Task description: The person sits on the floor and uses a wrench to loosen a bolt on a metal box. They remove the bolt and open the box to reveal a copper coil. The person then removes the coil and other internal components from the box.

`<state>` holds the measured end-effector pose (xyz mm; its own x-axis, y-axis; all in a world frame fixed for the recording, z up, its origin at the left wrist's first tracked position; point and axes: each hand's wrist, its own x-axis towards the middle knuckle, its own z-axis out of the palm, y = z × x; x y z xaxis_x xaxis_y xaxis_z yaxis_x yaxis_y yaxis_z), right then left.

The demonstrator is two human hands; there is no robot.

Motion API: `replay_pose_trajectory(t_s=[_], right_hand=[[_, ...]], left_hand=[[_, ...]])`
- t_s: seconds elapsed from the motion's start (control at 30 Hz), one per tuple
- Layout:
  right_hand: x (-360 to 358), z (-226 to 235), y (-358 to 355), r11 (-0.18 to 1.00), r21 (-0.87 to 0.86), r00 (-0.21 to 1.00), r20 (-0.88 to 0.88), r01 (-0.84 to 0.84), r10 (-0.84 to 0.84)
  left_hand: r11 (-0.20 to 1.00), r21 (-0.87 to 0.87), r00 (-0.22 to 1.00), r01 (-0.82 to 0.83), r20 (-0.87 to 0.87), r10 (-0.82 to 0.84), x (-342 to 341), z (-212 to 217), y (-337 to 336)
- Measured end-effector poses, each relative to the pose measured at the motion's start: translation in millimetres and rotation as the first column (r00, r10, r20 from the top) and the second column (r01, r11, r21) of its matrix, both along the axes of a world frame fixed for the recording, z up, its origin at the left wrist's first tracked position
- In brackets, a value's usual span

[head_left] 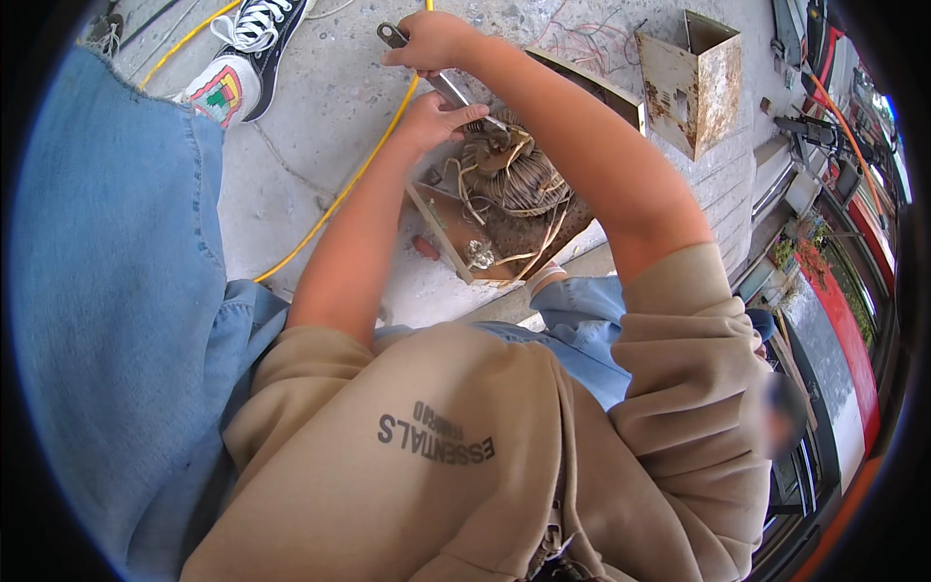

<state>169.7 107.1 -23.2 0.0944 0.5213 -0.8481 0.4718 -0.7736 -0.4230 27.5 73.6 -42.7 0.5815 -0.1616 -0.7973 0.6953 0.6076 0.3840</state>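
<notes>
A long steel wrench with a hole in its handle end slants over a dusty wound coil. My right hand is closed round the handle near that hole. Lower down, my left hand grips the wrench close to its head, its thumb stretched along the metal toward the coil. The wrench's tip meets the top of the coil, but its exact contact is too small to make out. Loose pale leads hang from the coil, which sits in an open rusty metal box.
A yellow cable runs across the concrete floor on the left. Beyond the coil stand a rusty, open-topped metal casing and thin tangled wires. A reddish lump lies beside the box. My shoe is at the upper left.
</notes>
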Motion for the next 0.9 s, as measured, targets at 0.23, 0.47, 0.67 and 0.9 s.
replay_pose_trajectory(t_s=[0.23, 0.47, 0.67, 0.9], right_hand=[[-21.3, 57.5, 21.6, 0.964, 0.183, 0.929, 0.350, -0.195, 0.122], [40.3, 171.3, -0.3, 0.890, 0.453, 0.871, 0.411, 0.061, -0.268], [34.6, 190.2, -85.0, 0.792, 0.491, 0.808, 0.257, 0.364, -0.531], [31.3, 177.2, -98.7, 0.690, 0.553, 0.757, 0.154, 0.467, -0.635]], left_hand=[[0.987, -0.160, 0.984, -0.002, 0.175, 0.030, -17.8, -11.9, 6.7], [0.946, 0.195, 0.917, 0.258, 0.258, -0.303, 10.9, 11.3, -23.3], [0.814, 0.500, 0.827, 0.297, 0.292, -0.481, -0.7, 12.1, -31.3], [0.774, 0.582, 0.806, 0.251, 0.317, -0.500, -1.0, 16.9, -36.3]])
